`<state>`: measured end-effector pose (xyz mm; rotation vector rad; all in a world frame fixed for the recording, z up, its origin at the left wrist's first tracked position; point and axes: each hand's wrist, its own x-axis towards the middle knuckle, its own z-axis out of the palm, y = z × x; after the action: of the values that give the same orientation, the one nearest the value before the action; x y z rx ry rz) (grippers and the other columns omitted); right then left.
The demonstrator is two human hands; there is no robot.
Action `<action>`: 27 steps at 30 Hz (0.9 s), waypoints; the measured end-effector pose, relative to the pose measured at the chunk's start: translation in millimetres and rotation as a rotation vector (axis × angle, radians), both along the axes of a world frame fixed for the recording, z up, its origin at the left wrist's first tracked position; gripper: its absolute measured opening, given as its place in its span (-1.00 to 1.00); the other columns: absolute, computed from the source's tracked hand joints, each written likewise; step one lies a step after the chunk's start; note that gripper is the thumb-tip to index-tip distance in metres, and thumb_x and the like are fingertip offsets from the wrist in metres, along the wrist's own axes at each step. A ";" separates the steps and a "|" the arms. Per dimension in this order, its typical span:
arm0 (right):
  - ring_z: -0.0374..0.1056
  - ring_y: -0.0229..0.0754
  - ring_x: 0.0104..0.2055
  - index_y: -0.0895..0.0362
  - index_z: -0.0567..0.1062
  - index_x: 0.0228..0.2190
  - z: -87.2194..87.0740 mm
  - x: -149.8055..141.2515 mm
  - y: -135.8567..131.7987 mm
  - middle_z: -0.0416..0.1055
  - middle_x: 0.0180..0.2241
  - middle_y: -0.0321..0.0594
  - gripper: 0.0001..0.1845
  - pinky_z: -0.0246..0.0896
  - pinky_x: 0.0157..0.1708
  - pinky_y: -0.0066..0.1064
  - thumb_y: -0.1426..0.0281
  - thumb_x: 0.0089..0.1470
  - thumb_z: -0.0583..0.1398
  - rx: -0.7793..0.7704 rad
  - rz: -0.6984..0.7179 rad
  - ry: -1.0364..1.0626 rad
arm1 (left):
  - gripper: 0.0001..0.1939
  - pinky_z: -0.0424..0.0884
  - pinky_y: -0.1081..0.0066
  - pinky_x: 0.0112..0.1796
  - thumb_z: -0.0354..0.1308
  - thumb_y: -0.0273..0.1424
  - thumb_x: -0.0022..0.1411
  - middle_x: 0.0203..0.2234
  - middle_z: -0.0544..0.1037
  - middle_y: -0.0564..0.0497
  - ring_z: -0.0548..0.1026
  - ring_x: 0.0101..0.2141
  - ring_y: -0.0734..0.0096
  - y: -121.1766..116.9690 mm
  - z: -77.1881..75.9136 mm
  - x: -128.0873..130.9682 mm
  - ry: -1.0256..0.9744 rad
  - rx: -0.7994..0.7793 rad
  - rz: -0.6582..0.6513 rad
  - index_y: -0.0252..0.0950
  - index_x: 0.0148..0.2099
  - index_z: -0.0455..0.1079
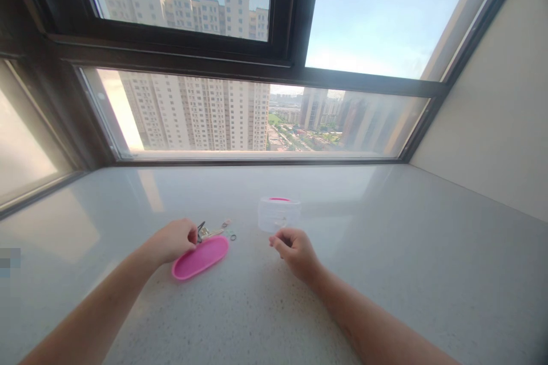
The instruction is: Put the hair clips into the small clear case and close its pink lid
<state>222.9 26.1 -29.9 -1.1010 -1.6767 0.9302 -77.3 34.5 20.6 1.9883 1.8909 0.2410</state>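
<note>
left hand [177, 239]: curled over pink tray [201, 260], grasp unclear | right hand [296, 252]: fingers curled near clear box [274, 218], grip unclear | pink tray: lay on windowsill [257, 319] beside small loose items [209, 232]

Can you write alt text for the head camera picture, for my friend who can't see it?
Two bare hands reach over a pale speckled surface: the left hand beside a pink oval dish and some small loose things, the right hand, fingers curled, near a see-through box. Behind, a dark-framed window shows tall buildings.
</note>
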 end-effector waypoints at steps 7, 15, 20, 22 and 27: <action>0.05 -0.33 -0.66 0.17 0.43 -0.64 -1.0 -0.4 1.1 0.08 -0.74 -0.43 -0.73 -0.14 -0.63 -0.47 0.30 -0.01 0.15 -0.001 0.000 -0.011 | -0.84 0.30 0.39 -0.45 0.09 -0.54 -0.21 -0.54 0.58 -0.03 0.52 -0.43 0.16 1.5 8.1 -9.2 0.047 0.038 -0.014 -0.23 -0.54 0.47; 0.04 -0.33 -0.67 0.17 0.43 -0.64 -1.6 0.4 1.7 0.07 -0.74 -0.43 -0.73 -0.15 -0.63 -0.47 0.31 -0.01 0.15 0.001 0.011 -0.026 | -0.57 0.32 0.30 -0.17 0.09 -0.57 -0.11 -0.17 0.54 -0.16 0.47 -0.15 0.07 2.0 7.8 -4.5 0.107 0.210 -0.023 -0.26 -0.13 0.47; 0.03 -0.34 -0.66 0.17 0.41 -0.64 -1.3 0.5 1.8 0.07 -0.74 -0.43 -0.73 -0.15 -0.64 -0.48 0.31 -0.01 0.15 0.005 0.018 -0.031 | -0.75 0.34 0.35 -0.22 0.08 -0.47 0.03 -0.29 0.56 -0.10 0.50 -0.25 0.19 0.9 2.8 10.2 0.080 0.208 -0.147 -0.25 -0.23 0.50; 0.03 -0.34 -0.66 0.17 0.41 -0.65 -1.7 -0.2 1.9 0.07 -0.74 -0.43 -0.73 -0.14 -0.63 -0.48 0.30 -0.01 0.15 0.008 0.017 -0.032 | -0.70 0.34 0.31 -0.21 0.01 -0.45 0.10 -0.27 0.56 -0.15 0.50 -0.24 0.17 -0.2 -0.1 14.4 0.079 0.212 -0.151 -0.30 -0.15 0.49; 0.03 -0.34 -0.66 0.18 0.40 -0.65 -2.2 -2.1 1.3 0.07 -0.73 -0.43 -0.72 -0.14 -0.63 -0.48 0.30 -0.02 0.15 0.012 0.021 -0.034 | -0.66 0.31 0.32 -0.13 -0.01 -0.47 0.13 -0.17 0.54 -0.15 0.48 -0.16 0.19 -0.6 -7.7 18.5 0.066 0.218 -0.192 -0.30 -0.08 0.47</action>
<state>220.9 27.4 -32.1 -1.0992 -1.7219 0.9185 -58.8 33.9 12.9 2.3321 1.7607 0.3442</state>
